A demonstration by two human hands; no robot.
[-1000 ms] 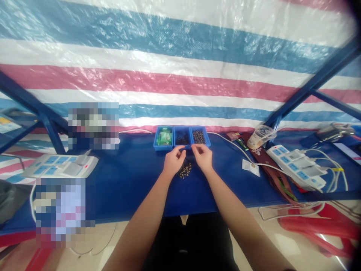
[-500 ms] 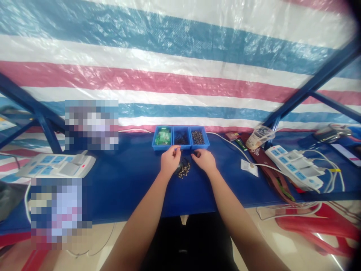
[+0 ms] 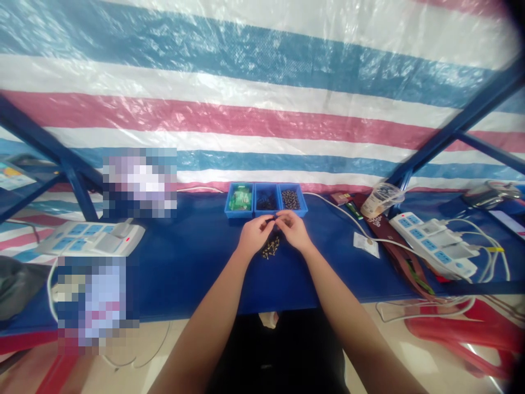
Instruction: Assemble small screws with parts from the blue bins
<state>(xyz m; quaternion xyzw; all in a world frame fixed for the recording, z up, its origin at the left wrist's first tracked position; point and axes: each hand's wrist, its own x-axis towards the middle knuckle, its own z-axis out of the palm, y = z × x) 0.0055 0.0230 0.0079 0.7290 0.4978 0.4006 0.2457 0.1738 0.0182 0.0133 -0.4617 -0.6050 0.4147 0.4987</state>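
Well to the left of the left grip (image 3: 255,235), a power strip (image 3: 84,239) is set on the blue worktop (image 3: 184,262). Just beyond that grip, slightly to its left, green packets (image 3: 241,198) are held in the left-hand bin (image 3: 239,214). The left grip is closed at its fingertips on a small dark piece (image 3: 270,220), whose exact shape is too small to be told; it would best be held lightly but steadily, with its working end left uncovered. Straight beyond the fingertips, dark pieces (image 3: 266,200) are contained in the middle bin (image 3: 264,212). Just under both grips, on the near side, a pile of brass-coloured pieces (image 3: 270,248) is spread; fine handling is probably best done low above it, so that a dropped part is easily recovered. The same small piece is also pinched by the right grip (image 3: 294,232); small, straight adjustments should be preferred to force. Beyond that grip, small metal pieces (image 3: 291,198) are stored in the right-hand bin (image 3: 304,206). Farther right, a clear cup (image 3: 381,201) is placed.
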